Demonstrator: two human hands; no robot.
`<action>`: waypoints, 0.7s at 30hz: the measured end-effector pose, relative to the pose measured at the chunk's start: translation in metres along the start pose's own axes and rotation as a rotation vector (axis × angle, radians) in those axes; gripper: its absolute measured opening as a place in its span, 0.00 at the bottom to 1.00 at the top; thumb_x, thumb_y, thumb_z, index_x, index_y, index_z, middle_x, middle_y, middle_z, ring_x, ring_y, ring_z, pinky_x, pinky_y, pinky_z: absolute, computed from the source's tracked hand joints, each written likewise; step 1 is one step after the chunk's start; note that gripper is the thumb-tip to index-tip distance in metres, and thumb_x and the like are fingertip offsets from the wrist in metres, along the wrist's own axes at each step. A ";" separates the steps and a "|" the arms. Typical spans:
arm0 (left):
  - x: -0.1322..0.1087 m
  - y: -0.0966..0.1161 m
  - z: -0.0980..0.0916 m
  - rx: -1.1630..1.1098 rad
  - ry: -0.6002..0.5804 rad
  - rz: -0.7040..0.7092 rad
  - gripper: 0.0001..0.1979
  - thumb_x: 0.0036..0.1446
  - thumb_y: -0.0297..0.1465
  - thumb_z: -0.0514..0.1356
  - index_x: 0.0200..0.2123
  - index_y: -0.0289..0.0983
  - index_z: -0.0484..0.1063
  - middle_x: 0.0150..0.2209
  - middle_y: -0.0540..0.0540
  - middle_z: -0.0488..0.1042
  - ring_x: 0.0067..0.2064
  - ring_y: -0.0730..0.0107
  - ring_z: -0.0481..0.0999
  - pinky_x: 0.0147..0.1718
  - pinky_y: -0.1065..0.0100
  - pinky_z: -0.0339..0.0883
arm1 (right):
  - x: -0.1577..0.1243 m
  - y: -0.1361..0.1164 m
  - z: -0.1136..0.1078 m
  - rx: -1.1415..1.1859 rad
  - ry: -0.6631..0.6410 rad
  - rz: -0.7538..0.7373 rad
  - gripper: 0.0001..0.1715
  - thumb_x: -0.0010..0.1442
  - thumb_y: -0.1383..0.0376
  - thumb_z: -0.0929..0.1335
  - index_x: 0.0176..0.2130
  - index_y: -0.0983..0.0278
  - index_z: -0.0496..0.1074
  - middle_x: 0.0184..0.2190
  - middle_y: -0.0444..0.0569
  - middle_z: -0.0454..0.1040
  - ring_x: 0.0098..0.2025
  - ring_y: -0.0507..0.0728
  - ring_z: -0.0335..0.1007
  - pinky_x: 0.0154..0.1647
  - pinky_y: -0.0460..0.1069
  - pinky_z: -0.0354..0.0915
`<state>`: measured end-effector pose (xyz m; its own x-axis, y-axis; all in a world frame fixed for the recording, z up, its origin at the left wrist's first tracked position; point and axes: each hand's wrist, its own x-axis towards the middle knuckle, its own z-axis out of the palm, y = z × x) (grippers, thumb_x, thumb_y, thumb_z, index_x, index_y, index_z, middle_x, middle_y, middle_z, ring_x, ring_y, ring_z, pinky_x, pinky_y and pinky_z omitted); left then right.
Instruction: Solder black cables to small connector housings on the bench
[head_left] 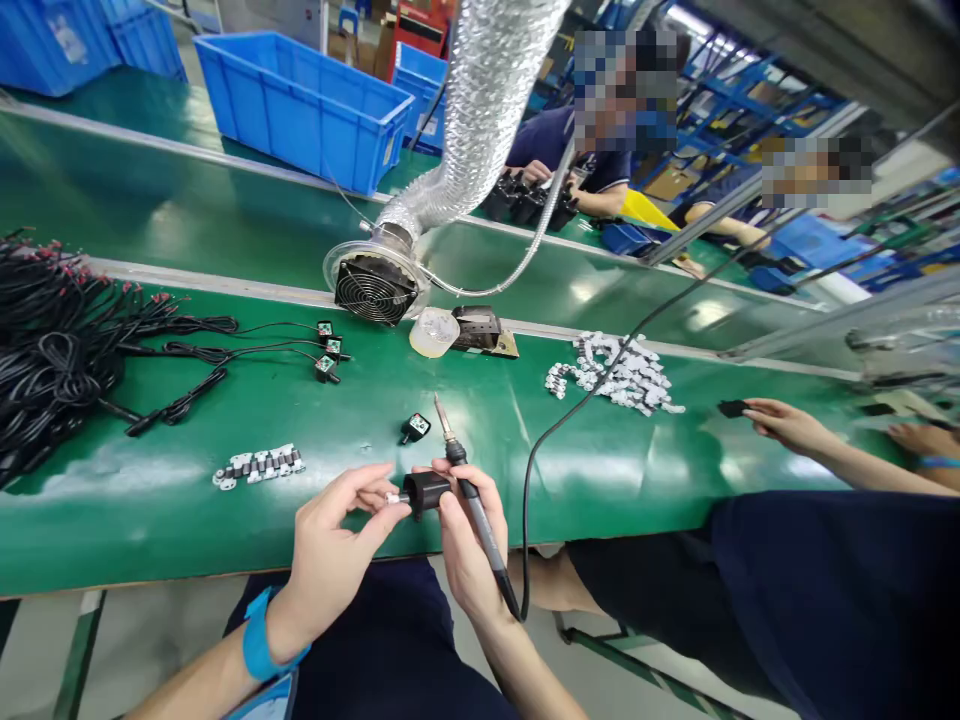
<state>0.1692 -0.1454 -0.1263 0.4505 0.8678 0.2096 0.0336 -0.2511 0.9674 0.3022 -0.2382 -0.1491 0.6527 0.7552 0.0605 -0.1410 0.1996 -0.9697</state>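
My left hand (334,545) pinches a small white part at the left end of a black plastic housing (429,491), near the front edge of the green bench (300,420). My right hand (465,540) grips a soldering iron (472,505), tip pointing up and away, and its fingers also steady the black housing. A small black part with a green board (415,428) lies just beyond my hands. A blue wrist strap (259,640) circles my left wrist.
A heap of black cables (52,350) fills the left, three leads ending in small boards (328,352). A strip of white parts (259,466), a white parts pile (622,375), an extractor fan (375,287) with foil duct, blue crates (300,105). A co-worker's hand (784,425) reaches in at right.
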 end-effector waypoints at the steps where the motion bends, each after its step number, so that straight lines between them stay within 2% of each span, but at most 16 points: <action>1: -0.001 0.000 0.001 0.028 0.027 0.076 0.10 0.57 0.29 0.69 0.43 0.42 0.79 0.35 0.50 0.80 0.35 0.72 0.80 0.38 0.72 0.75 | -0.001 -0.002 0.000 0.005 -0.003 0.008 0.13 0.67 0.63 0.69 0.52 0.56 0.68 0.53 0.52 0.74 0.54 0.63 0.76 0.59 0.64 0.69; 3: -0.001 -0.001 0.003 0.063 0.030 0.226 0.05 0.57 0.26 0.68 0.37 0.41 0.78 0.38 0.49 0.82 0.39 0.69 0.82 0.42 0.71 0.75 | -0.002 -0.005 0.000 0.012 -0.006 0.018 0.12 0.67 0.62 0.68 0.51 0.55 0.68 0.53 0.51 0.74 0.53 0.63 0.77 0.56 0.63 0.71; 6: 0.000 -0.002 0.005 0.091 0.015 0.348 0.06 0.59 0.23 0.66 0.37 0.40 0.77 0.42 0.47 0.82 0.44 0.67 0.82 0.45 0.69 0.76 | -0.002 -0.009 0.000 0.009 -0.001 0.022 0.12 0.67 0.60 0.69 0.50 0.55 0.68 0.52 0.52 0.75 0.53 0.64 0.77 0.52 0.61 0.74; 15: 0.002 0.002 0.002 0.066 0.042 0.371 0.09 0.57 0.20 0.66 0.38 0.40 0.77 0.40 0.48 0.82 0.42 0.69 0.82 0.42 0.69 0.75 | -0.002 -0.009 0.006 0.070 -0.010 0.059 0.12 0.67 0.59 0.69 0.50 0.54 0.68 0.51 0.51 0.76 0.52 0.63 0.77 0.51 0.60 0.73; 21: 0.001 0.001 0.001 0.067 0.059 0.379 0.09 0.59 0.21 0.65 0.39 0.41 0.77 0.40 0.47 0.82 0.42 0.67 0.82 0.41 0.67 0.76 | -0.003 -0.008 0.008 0.044 -0.010 0.066 0.13 0.67 0.59 0.69 0.51 0.54 0.68 0.52 0.51 0.76 0.53 0.62 0.77 0.51 0.59 0.73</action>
<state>0.1709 -0.1452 -0.1256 0.3904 0.7305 0.5603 -0.0662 -0.5847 0.8085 0.2950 -0.2370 -0.1398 0.6336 0.7737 -0.0010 -0.2164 0.1759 -0.9603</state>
